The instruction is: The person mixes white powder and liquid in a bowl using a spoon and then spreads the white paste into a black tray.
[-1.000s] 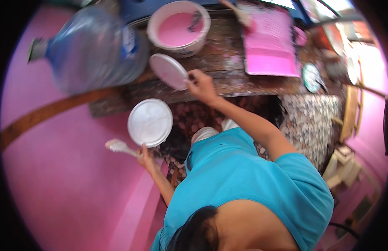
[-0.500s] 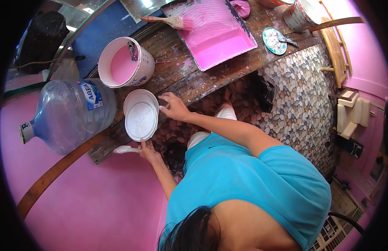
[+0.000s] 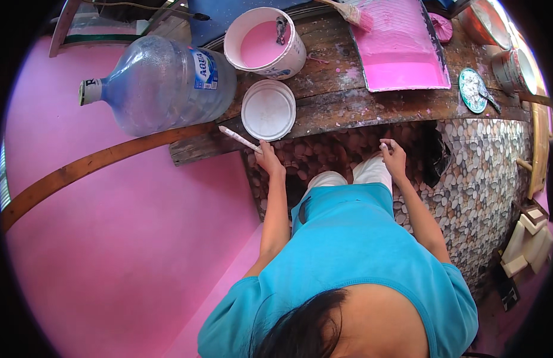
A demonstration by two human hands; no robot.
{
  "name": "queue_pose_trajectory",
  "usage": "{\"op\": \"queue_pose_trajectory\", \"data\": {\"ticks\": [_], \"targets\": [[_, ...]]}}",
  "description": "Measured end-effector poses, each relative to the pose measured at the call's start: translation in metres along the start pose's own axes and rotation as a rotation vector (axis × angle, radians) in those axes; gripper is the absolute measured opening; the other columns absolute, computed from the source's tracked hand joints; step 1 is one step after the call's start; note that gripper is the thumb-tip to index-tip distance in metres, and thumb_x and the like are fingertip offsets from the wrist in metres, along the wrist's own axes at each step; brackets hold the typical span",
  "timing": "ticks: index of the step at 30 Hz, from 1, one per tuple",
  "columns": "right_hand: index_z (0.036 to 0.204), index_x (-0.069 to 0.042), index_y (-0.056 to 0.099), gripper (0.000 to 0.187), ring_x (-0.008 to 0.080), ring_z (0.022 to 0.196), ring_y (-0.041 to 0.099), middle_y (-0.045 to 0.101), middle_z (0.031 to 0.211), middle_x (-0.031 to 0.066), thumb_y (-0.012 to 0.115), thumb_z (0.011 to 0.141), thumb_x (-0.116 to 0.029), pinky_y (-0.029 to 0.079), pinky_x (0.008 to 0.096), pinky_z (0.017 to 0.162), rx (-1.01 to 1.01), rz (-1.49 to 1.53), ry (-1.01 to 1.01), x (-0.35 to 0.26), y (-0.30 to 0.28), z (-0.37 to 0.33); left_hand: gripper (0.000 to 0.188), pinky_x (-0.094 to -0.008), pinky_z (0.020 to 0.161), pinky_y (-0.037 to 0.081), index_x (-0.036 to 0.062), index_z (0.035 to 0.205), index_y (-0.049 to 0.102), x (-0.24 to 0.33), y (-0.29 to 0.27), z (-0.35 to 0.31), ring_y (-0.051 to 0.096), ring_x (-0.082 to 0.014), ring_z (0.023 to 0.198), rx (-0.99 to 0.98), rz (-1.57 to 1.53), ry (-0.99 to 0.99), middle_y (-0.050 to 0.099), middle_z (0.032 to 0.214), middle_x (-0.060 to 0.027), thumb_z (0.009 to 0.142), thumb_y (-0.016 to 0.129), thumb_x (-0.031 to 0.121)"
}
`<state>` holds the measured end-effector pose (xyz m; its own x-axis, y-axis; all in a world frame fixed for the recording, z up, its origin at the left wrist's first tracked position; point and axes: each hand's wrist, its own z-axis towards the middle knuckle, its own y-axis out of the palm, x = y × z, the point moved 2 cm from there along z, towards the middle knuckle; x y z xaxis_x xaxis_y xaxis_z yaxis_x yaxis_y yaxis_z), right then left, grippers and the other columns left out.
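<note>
My left hand (image 3: 269, 159) is closed around a slim white tool (image 3: 240, 139) with pinkish stains. Its far end points left along the bench edge, and its exact kind does not show. The fingertips of this hand are close to the rim of a round white lid (image 3: 268, 110). That lid sits at the bench's near edge, and a second white rim shows behind it. My right hand (image 3: 394, 159) is lowered beside my right thigh, away from the bench. Its fingers are curled together with a tiny whitish bit at the tips, too small to name.
On the wooden bench (image 3: 324, 101) stand a bucket of pink paint (image 3: 297, 56), a paint tray (image 3: 401, 74) with a brush (image 3: 355, 16) on it, and a green-rimmed dish (image 3: 472, 89). A large clear water jug (image 3: 169, 83) lies on its side at left. A black bag (image 3: 436, 156) hangs below the bench.
The two white rounds, offset before, are now lined up one over the other. My right hand has left them and dropped back toward my thigh. The view has shifted.
</note>
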<state>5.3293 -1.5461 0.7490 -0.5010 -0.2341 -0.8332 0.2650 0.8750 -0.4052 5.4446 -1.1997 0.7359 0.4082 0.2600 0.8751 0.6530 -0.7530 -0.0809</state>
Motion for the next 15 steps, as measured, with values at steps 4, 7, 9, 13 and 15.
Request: {"op": "queue_pose_trajectory", "data": {"ticks": [4, 7, 9, 13, 15], "targets": [[0.099, -0.002, 0.063, 0.019, 0.0082, 0.057, 0.058, 0.063, 0.073, 0.0057, 0.057, 0.085, -0.013, 0.047, 0.0242, 0.056, -0.037, 0.113, -0.008, -0.016, 0.026, 0.003, 0.021, -0.0246, 0.077, 0.043, 0.003, 0.096, 0.05, -0.003, -0.003, 0.004, 0.053, -0.0096, 0.083, -0.114, 0.02, 0.015, 0.053, 0.089, -0.0017, 0.092, 0.053, 0.023], [0.095, -0.002, 0.063, 0.016, 0.0117, 0.055, 0.058, 0.062, 0.07, 0.0087, 0.057, 0.084, -0.012, 0.046, 0.0274, 0.054, -0.117, 0.051, -0.132, -0.04, 0.044, 0.007, 0.028, -0.024, 0.076, 0.043, 0.0008, 0.101, 0.05, -0.002, -0.003, 0.008, 0.053, -0.0117, 0.086, -0.074, 0.065, 0.024, 0.054, 0.095, -0.0043, 0.092, 0.053, 0.027], [0.09, -0.001, 0.063, 0.015, 0.014, 0.056, 0.058, 0.061, 0.069, 0.0099, 0.057, 0.084, -0.013, 0.046, 0.0282, 0.055, -0.146, 0.062, -0.223, -0.053, 0.051, 0.008, 0.034, -0.024, 0.074, 0.044, -0.0009, 0.104, 0.05, -0.002, -0.005, 0.008, 0.053, -0.0134, 0.089, -0.023, 0.123, 0.076, 0.054, 0.099, -0.0068, 0.092, 0.052, 0.031], [0.082, 0.0, 0.061, 0.022, 0.0178, 0.058, 0.059, 0.06, 0.067, 0.0121, 0.062, 0.082, -0.022, 0.046, 0.0302, 0.058, -0.221, -0.026, -0.25, -0.071, 0.058, 0.009, 0.045, -0.0287, 0.078, 0.047, -0.0036, 0.111, 0.047, 0.002, -0.016, -0.022, 0.053, -0.0179, 0.096, -0.084, 0.374, 0.158, 0.051, 0.11, -0.0127, 0.091, 0.05, 0.037], [0.079, -0.001, 0.06, 0.029, 0.0187, 0.061, 0.06, 0.061, 0.067, 0.0116, 0.066, 0.08, -0.029, 0.046, 0.031, 0.06, -0.302, 0.012, -0.222, -0.086, 0.063, 0.005, 0.046, -0.0279, 0.07, 0.049, -0.0026, 0.108, 0.047, 0.004, -0.018, -0.048, 0.053, -0.0159, 0.083, -0.18, 0.487, 0.146, 0.051, 0.099, -0.0111, 0.091, 0.05, 0.04]]}}
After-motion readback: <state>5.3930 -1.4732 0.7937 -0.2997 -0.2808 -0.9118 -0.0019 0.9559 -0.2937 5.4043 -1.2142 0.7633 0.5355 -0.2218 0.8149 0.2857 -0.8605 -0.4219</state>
